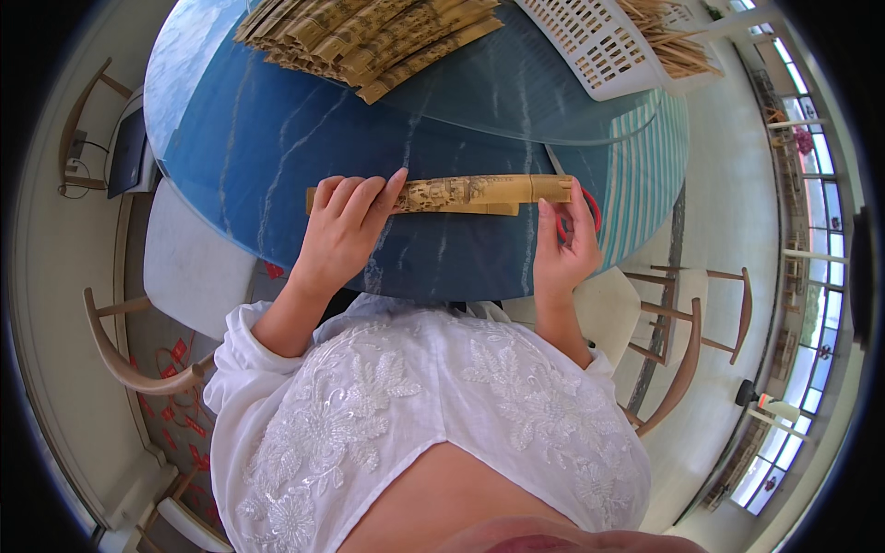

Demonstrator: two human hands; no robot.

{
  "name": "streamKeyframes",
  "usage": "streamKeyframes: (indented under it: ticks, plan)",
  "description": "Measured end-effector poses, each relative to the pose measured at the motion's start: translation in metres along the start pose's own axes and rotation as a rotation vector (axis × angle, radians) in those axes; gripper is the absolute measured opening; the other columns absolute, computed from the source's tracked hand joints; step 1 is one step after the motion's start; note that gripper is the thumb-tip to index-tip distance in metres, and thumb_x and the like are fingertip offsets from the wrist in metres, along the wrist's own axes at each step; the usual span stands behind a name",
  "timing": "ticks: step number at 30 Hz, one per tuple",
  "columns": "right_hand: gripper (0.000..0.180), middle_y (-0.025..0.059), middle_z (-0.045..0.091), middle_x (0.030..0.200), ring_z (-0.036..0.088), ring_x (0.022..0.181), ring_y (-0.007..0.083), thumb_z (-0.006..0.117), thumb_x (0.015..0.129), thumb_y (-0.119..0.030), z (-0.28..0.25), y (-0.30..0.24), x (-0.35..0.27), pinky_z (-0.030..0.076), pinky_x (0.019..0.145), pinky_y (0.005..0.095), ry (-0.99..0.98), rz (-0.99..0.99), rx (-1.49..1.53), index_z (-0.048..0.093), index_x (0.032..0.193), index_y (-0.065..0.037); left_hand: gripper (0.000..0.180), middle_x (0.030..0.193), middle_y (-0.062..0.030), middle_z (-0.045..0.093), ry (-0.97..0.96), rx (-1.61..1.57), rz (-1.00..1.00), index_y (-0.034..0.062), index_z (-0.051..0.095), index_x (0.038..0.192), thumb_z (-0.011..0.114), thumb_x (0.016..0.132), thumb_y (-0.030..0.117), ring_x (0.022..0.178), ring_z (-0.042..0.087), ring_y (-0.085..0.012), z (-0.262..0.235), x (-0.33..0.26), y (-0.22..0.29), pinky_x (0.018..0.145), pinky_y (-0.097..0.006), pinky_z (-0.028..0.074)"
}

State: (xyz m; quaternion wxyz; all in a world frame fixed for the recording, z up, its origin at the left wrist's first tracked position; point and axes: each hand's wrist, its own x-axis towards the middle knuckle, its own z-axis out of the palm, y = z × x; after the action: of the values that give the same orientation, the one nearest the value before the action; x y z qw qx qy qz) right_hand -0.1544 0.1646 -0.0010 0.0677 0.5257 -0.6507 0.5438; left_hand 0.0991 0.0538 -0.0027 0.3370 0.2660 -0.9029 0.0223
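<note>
A long, narrow gold-tan sleeve [470, 190] with a dark printed scene lies crosswise in front of me, low over the table. My left hand [343, 226] grips it near its left end, fingers curled over the top. My right hand [567, 244] pinches its right end between thumb and fingers. Below its lower edge shows another gold strip [498, 209]; whether it is a separate piece or a fold, I cannot tell. Scissors with a red handle [597, 217] lie partly hidden behind my right hand, a blade tip showing above the sleeve.
A stack of similar gold printed sleeves [369, 41] lies at the table's far side. Right of it stands a white slotted plastic basket [599, 55] with many thin wooden sticks [668, 37]. The round blue marbled table [277, 166] has wooden chairs [678, 359] around it.
</note>
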Motion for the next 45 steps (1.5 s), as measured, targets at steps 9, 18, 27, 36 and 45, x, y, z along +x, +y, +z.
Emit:
streamKeyframes:
  ticks: [9,18,27,36,45]
  plan:
    - [0.030,0.0121,0.071,0.096,0.068,0.078,0.0144,0.067,0.094,-0.004,0.010,0.013,-0.009,0.057,0.073,0.0271,-0.252,0.652,0.552,0.062,0.122,0.004,0.044,0.105,-0.0042,0.059,-0.152,-0.032,-0.107,0.0084,0.067,0.125,0.073,0.081,0.013,0.097,0.058,-0.0202,-0.003,-0.014,-0.021,0.093,-0.036,0.044]
    - [0.031,0.0130,0.072,0.099,0.064,0.080,0.0097,0.061,0.098,-0.006,0.007,0.020,0.009,0.055,0.075,0.0245,-0.158,0.532,0.607,0.057,0.128,0.002,0.041,0.103,-0.0038,0.064,0.059,0.115,-0.163,0.0102,0.067,0.126,0.073,0.087,0.016,0.095,0.061,-0.0222,-0.034,0.045,-0.070,0.086,-0.035,0.049]
    - [0.019,0.0093,0.072,0.090,0.070,0.083,0.0130,0.058,0.096,0.002,0.016,0.032,-0.016,0.056,0.072,0.0244,-0.154,0.306,0.322,0.068,0.112,0.002,0.028,0.108,-0.0066,0.065,0.158,0.369,-0.328,0.0092,0.068,0.117,0.063,0.095,0.027,0.102,0.063,-0.0273,0.013,0.161,-0.152,0.081,-0.040,0.055]
    - [0.020,0.0100,0.071,0.086,0.069,0.077,0.0162,0.063,0.090,0.006,0.011,0.028,-0.006,0.053,0.069,0.0257,-0.212,0.130,0.215,0.069,0.109,0.001,0.031,0.122,-0.0080,0.064,0.074,0.464,-0.278,0.0094,0.068,0.120,0.065,0.095,0.028,0.115,0.059,-0.0287,0.029,0.157,-0.149,0.099,-0.043,0.046]
    - [0.024,0.0079,0.071,0.092,0.066,0.078,0.0200,0.071,0.086,0.001,-0.029,0.034,0.184,0.053,0.072,0.0298,0.051,-0.392,-0.179,0.071,0.109,-0.003,0.035,0.117,-0.0037,0.065,-0.292,-0.221,-0.006,0.0108,0.072,0.111,0.078,0.079,0.024,0.119,0.056,-0.0225,-0.003,0.046,-0.006,0.107,-0.045,0.035]
